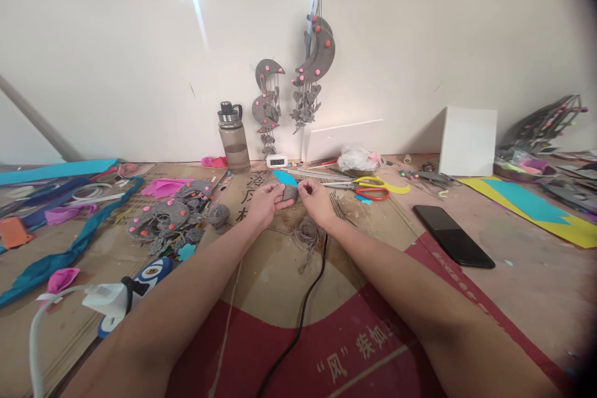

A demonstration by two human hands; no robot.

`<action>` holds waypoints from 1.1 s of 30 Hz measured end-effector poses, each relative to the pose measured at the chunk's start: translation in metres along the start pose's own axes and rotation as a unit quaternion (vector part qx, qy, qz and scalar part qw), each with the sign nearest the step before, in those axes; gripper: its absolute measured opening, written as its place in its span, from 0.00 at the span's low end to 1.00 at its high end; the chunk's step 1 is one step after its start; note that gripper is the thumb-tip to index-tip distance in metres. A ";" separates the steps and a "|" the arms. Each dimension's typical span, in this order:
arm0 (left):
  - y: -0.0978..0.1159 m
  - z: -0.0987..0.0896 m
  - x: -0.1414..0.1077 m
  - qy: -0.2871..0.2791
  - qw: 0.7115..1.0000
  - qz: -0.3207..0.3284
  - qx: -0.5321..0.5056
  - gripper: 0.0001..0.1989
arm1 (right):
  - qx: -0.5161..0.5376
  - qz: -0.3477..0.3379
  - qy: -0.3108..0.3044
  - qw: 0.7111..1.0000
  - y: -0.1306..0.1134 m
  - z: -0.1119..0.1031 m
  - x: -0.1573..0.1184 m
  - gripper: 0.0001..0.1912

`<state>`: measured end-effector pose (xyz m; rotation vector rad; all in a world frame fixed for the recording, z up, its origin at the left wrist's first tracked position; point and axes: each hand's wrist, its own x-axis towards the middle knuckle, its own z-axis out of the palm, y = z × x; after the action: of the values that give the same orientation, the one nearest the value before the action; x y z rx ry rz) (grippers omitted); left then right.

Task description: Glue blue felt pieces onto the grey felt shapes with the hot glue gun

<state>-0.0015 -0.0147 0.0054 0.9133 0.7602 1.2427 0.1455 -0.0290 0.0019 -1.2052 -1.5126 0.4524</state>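
Nearest me, a black cable (311, 289) crosses the brown cardboard sheet with red printing (275, 298) and runs up between my forearms. Beyond my left forearm, a white plastic plug adapter (106, 300) lies against a blue-and-white object with an eye pattern (156, 269). On my right, a black rectangular phone (452, 236) lies flat.

Between my wrists sits a loose tangle of grey yarn (306, 233); a round ball of grey yarn (217, 216) rests left of my left wrist, and beside it lie flat grey crescents with pink and orange beads (163, 211).

Just past the tangle, my left hand (265, 204) is closed on a small flat grey piece (290, 193), thumb and fingers gripping its left side. My right hand (317, 200) has its fingers curled in at the piece's right edge; I cannot tell whether they pinch the piece or a strand. A bright blue pointed piece (283, 178) shows directly behind it.

Farther right lie scissors with orange-red handles (385, 193). At the back stand a small white digital clock (277, 161) and a translucent grey bottle with a black lid (234, 144). Grey crescent hangings with pink and orange beads (328, 53) hang against the white wall panel (140, 62).
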 end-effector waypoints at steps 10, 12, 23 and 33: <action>0.004 -0.010 0.007 0.065 0.997 0.025 -0.026 0.07 | 0.006 0.023 -0.014 1.000 0.001 0.002 0.000 0.09; 0.005 -0.016 0.011 0.084 0.995 0.029 -0.049 0.05 | -0.006 0.024 -0.019 1.000 -0.002 0.000 0.002 0.09; 0.016 -0.030 0.027 0.128 0.984 -0.007 -0.124 0.05 | -0.137 -0.043 -0.194 0.971 -0.035 -0.022 0.009 0.13; 0.011 -0.008 0.005 0.063 0.994 0.051 -0.073 0.04 | -0.058 -0.071 -0.036 0.995 -0.035 -0.017 0.006 0.04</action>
<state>-0.0125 -0.0074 0.0118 0.7689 0.7179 1.4374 0.1453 -0.0438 0.0384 -1.1720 -1.6936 0.3200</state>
